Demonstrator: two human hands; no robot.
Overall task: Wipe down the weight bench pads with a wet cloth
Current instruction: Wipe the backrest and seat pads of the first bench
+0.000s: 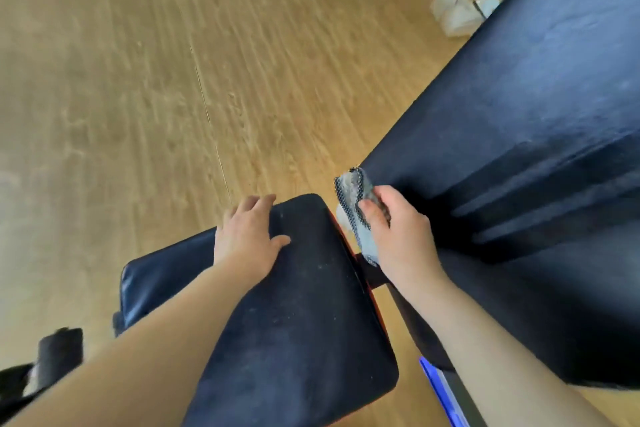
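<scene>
Fingers (373, 216) of the right hand (403, 239) are pressed together around a bunched cloth (349, 199). The thumb lies across its front and the other fingers are hidden behind the wad. The cloth is a pale grey-blue rag with a dark dotted weave. It sits just off the far right corner of the seat pad (304, 308), in the gap between that pad and the long back pad (536, 97), and appears to touch the back pad's near end.

The cloth looks soft, light and limp. It will probably fold and slip in the hand unless held as a wad, so a full-palm hold with a flat face pushed outward should suit wiping better than a fingertip pinch. If it is wet, it may drip or slide on the vinyl.

The seat pad looks firm and smooth, with pale specks across its top, so it probably needs a pass. The left hand (246, 241) rests on the seat pad's far left edge, its fingers relaxed and slightly apart, its thumb spread on top, steadying the surface.

Beyond the seat pad lies wooden floor (138, 80). A dark foam roller (59, 347) sits to its near left and a blue strip (438, 388) to its near right.
</scene>
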